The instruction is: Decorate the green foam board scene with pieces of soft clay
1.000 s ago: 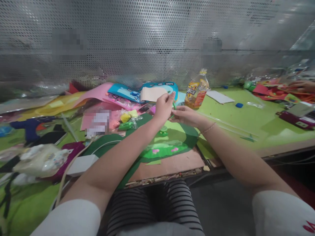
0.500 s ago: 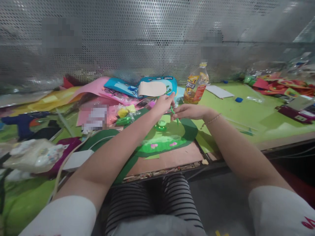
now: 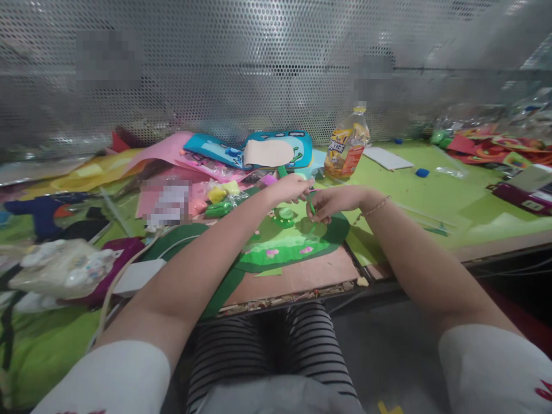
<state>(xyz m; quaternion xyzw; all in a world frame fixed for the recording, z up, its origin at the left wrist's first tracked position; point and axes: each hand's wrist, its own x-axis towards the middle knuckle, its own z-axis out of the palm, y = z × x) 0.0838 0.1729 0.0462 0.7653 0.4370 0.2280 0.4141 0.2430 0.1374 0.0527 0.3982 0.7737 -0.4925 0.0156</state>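
My right hand (image 3: 338,201) pinches a thin, soft-looking green strip (image 3: 311,208), which hangs between its fingertips. Close against it, my left hand (image 3: 293,187) bends its fingers together at the strip's upper end, which they partly cover. Both hands hover over the far right part of a green craft board (image 3: 297,246) with a dark green rim, a light green middle and pink flower shapes. Below my left fingers, a small round green piece (image 3: 284,217) with pale dots sits on the board.
A clear bottle with a yellow label (image 3: 344,146) stands behind my hands. Bags of coloured clay (image 3: 219,208) lie to the left, near a blue glue gun (image 3: 38,213). A white card (image 3: 388,158) and a blue lump (image 3: 422,172) are on the right. Perforated metal (image 3: 276,69) backs the table.
My left fingers have moved slightly down and curled in. My right hand has shifted slightly right and down with the green strip, its fingers more closed around it.
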